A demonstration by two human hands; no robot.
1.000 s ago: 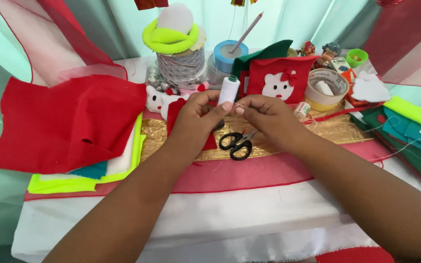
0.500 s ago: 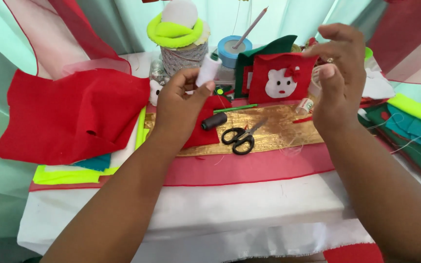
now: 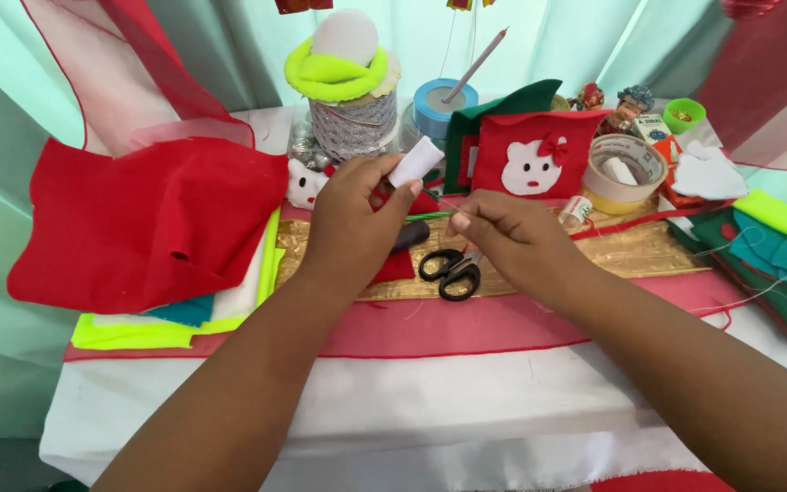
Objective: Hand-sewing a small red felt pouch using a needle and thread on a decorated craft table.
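My left hand (image 3: 352, 217) grips a small red and white felt piece (image 3: 414, 162) above the gold ribbon strip (image 3: 649, 251); a red scrap (image 3: 395, 266) shows under the wrist. Close beside it, my right hand (image 3: 507, 235) has its fingers pinched together, apparently on a needle and thread that are too thin to make out. Black-handled scissors (image 3: 448, 270) lie on the ribbon right under both hands. A dark marker (image 3: 412, 235) sticks out below my left hand.
A big red felt sheet (image 3: 138, 223) lies left over neon yellow felt (image 3: 129, 333). Behind stand a red felt pouch with a white face (image 3: 535, 155), a lace spool (image 3: 352, 123), blue tape (image 3: 439, 105) and a tape roll (image 3: 626, 173). Green felt (image 3: 776, 264) lies right.
My right hand has come down from up high at the right, back beside my left hand over the scissors. My left hand has lowered slightly with the felt piece.
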